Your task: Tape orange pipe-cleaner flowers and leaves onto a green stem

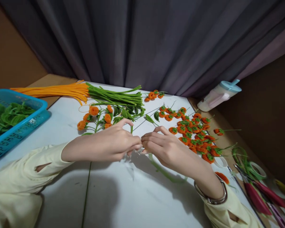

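My left hand and my right hand meet over the middle of the white table, fingertips pinched close together. A scrap of something clear and crinkled shows just below the left fingertips. What the fingers hold is mostly hidden. A short green stem sticks up behind the left fingers. Under my right hand a blurred pale-green strip curves across the table. Just behind my left hand lies a green fuzzy-wire branch bearing orange pumpkin-like balls. Green leaves lie past the fingertips.
Many orange balls with green tops spread at the right. Green fuzzy wires and orange ones lie at the back. A blue basket of leaves stands left. Red-handled tools and a tumbler are at the right.
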Demonstrator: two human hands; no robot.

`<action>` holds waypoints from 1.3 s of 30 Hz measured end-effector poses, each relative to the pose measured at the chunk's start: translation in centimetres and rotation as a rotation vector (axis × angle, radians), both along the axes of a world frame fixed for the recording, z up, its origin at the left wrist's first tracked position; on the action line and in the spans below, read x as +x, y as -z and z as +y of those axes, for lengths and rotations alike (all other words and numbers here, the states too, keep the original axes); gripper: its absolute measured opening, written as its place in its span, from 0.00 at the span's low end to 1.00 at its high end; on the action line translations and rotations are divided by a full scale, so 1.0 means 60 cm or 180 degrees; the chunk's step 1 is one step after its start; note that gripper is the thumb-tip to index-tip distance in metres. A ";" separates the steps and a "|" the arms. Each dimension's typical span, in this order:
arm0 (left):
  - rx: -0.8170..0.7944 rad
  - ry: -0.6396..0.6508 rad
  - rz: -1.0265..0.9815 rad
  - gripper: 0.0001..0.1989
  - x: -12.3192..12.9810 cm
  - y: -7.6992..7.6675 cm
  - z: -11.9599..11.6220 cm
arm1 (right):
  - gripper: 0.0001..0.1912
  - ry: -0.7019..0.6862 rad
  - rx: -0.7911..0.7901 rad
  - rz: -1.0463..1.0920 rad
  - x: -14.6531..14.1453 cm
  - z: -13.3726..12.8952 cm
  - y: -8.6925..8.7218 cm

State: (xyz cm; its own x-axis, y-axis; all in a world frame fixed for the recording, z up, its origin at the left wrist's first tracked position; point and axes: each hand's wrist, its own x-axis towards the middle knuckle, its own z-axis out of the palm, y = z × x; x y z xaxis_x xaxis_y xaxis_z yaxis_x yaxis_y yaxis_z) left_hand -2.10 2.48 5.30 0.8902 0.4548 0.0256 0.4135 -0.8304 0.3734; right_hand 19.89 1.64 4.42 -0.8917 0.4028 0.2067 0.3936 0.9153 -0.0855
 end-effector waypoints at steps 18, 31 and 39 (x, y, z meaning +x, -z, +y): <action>0.0162 -0.0165 -0.0425 0.16 0.017 0.021 -0.003 | 0.16 0.0171 0.0119 0.0066 0.004 -0.010 -0.002; -0.0500 -0.0319 -0.0505 0.14 0.022 0.029 -0.006 | 0.13 0.0262 -0.0227 -0.0143 0.014 -0.012 -0.018; -0.1354 -0.0354 -0.0671 0.12 0.030 0.035 -0.002 | 0.12 0.0540 -0.0148 0.0144 0.055 -0.011 -0.043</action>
State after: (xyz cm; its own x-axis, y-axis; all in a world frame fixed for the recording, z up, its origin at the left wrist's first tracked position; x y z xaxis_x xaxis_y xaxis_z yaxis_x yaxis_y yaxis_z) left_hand -0.30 2.39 3.18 0.8310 0.5562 -0.0087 0.3699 -0.5408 0.7554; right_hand 23.20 0.99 7.00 -0.8003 0.5567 0.2227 0.5369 0.8307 -0.1475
